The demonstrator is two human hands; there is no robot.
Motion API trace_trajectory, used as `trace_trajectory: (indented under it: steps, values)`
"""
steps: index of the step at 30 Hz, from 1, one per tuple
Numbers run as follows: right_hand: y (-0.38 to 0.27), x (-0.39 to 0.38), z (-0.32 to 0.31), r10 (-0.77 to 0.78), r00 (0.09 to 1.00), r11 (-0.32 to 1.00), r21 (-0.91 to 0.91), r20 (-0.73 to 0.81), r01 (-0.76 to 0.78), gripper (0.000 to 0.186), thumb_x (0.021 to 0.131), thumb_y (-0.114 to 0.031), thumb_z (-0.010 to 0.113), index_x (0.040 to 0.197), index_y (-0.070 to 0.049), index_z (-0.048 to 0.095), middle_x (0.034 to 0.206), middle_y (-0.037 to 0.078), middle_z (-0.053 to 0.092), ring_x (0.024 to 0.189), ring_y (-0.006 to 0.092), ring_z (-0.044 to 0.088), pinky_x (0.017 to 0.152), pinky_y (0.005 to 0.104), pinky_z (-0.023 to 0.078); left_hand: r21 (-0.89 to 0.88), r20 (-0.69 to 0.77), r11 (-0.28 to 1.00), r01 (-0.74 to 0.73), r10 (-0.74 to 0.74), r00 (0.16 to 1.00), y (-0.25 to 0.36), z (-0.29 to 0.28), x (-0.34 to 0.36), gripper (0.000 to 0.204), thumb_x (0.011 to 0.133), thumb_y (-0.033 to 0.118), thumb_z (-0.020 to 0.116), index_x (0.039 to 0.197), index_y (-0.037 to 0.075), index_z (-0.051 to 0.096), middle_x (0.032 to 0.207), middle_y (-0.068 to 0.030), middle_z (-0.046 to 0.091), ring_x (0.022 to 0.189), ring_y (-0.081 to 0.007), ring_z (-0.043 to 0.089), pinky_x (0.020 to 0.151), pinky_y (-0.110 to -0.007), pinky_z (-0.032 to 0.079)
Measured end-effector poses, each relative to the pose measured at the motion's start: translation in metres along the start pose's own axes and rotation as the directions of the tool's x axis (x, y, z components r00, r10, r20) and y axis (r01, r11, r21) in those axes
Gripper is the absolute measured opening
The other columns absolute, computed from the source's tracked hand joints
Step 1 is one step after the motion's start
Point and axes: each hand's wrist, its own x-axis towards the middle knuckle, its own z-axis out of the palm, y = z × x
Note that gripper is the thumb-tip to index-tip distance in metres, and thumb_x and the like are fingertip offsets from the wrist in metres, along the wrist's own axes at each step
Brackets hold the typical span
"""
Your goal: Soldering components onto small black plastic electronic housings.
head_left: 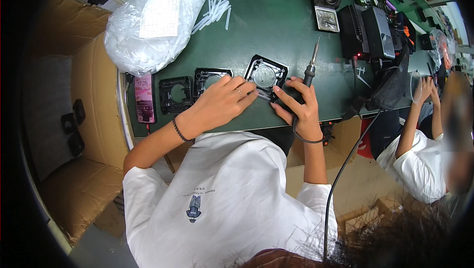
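My right hand (303,105) holds a soldering iron (310,72) with a dark handle, its bare metal tip pointing up and away from me. The thumb and a finger of that hand are spread apart beside the lower right corner of a square black plastic housing (263,74) with a round clear window. Bent over that housing's lower left edge is my left hand (224,100). Its thumb is hidden and I cannot make out what its fingers pinch. A second black housing (207,76) lies partly under the left hand. Left of it sits a third black frame (176,95).
A bulging clear plastic bag (158,31) and a phone (144,97) are at the left, beside white tubes (217,8). A soldering stand (326,6) and dark boxes (354,31) stand at the back right. A black cable (345,166) hangs past my right arm. Another person (419,154) works at right.
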Motion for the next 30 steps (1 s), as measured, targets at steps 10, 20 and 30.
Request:
trace_trajectory:
  steps: [10, 20, 30]
  values:
    - [-0.002, 0.0, 0.0, -0.002, 1.0, 1.0, -0.021, 0.002, 0.002, 0.057, 0.07, -0.008, 0.093, 0.126, -0.017, 0.08, 0.125, 0.01, 0.064, 0.119, 0.0358, 0.067, 0.096, 0.0455, 0.053, -0.061, -0.072, 0.998, 0.029, -0.034, 0.997, -0.009, -0.009, 0.002, 0.038, 0.089, 0.011, 0.073, 0.127, 0.012, 0.073, 0.141, -0.008, 0.059, 0.128, -0.0294, 0.054, 0.099, -0.043, 0.045]
    - [0.02, -0.034, 0.01, 0.027, 0.902, 0.991, 0.133, -0.431, 0.033, 0.065, 0.109, -0.061, 0.045, 0.126, -0.003, 0.068, 0.138, 0.022, 0.052, 0.103, 0.0314, 0.069, 0.09, 0.0434, 0.058, -0.416, 0.109, 0.859, 0.298, -0.278, 0.954, -0.035, -0.012, 0.035, 0.1, 0.074, 0.011, 0.088, 0.162, 0.008, 0.039, 0.155, -0.0174, 0.045, 0.137, -0.0404, 0.053, 0.115, -0.046, 0.045]
    - [0.007, -0.037, 0.026, 0.401, 0.712, 0.833, 0.552, -0.576, -0.022, 0.025, 0.09, 0.005, 0.077, 0.107, 0.001, 0.058, 0.107, 0.019, 0.062, 0.079, 0.0247, 0.071, 0.07, 0.0349, 0.069, -0.446, -0.265, 0.862, 0.242, -0.386, 0.884, -0.043, -0.011, 0.039, 0.088, 0.075, 0.003, 0.087, 0.155, 0.009, 0.051, 0.157, -0.0146, 0.046, 0.136, -0.0403, 0.055, 0.114, -0.046, 0.049]
